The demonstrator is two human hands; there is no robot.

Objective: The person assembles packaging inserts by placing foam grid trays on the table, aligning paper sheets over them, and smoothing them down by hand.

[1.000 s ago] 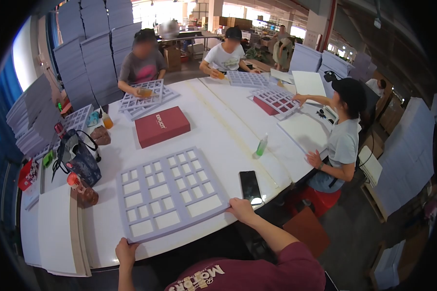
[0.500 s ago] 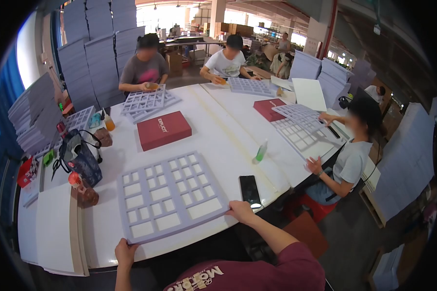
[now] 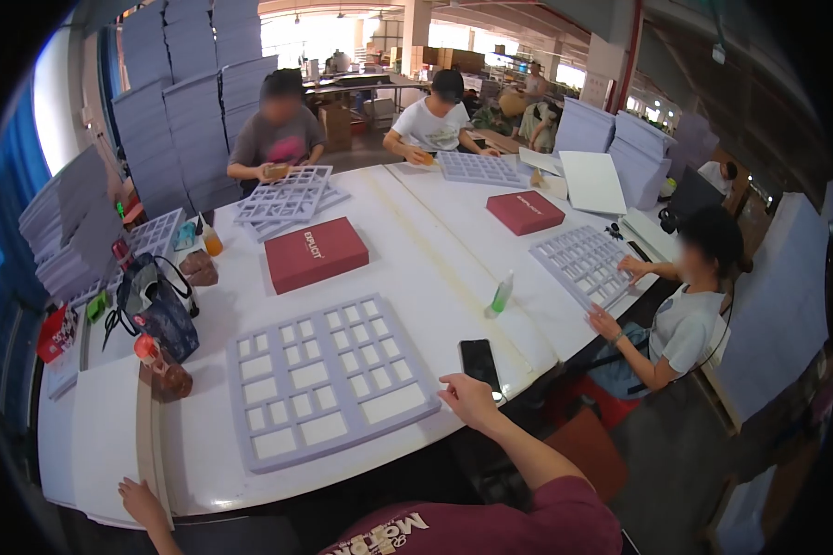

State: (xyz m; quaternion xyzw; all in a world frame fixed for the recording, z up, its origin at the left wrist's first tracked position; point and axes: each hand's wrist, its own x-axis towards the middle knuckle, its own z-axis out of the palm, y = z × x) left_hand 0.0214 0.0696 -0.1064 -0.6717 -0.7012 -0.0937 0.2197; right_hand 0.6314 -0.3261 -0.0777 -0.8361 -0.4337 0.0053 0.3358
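A lavender grid tray [image 3: 317, 442] with white-bottomed compartments of mixed sizes lies flat on the table in front of me. My right hand [image 3: 469, 400] is just off its right corner, open, fingers loosely bent and holding nothing. Beside that hand lies a black phone [image 3: 478, 363]. My left hand [image 3: 142, 505] rests at the near edge of a stack of white boards [image 3: 106, 439] at the lower left; its fingers are stretched out and grip nothing that I can see.
A red EXPLICIT box [image 3: 317, 254] sits beyond the tray, and a green-liquid bottle [image 3: 501, 294] stands to the right. At left are a dark bag [image 3: 168, 314] and a red-capped bottle [image 3: 162, 368]. A co-worker at right handles another grid tray [image 3: 578, 264]; two more people work across the table.
Both my hands have let go of the grid tray. My left hand has moved left to the white boards; my right has shifted slightly right. The co-worker at right has lowered a grid onto another.
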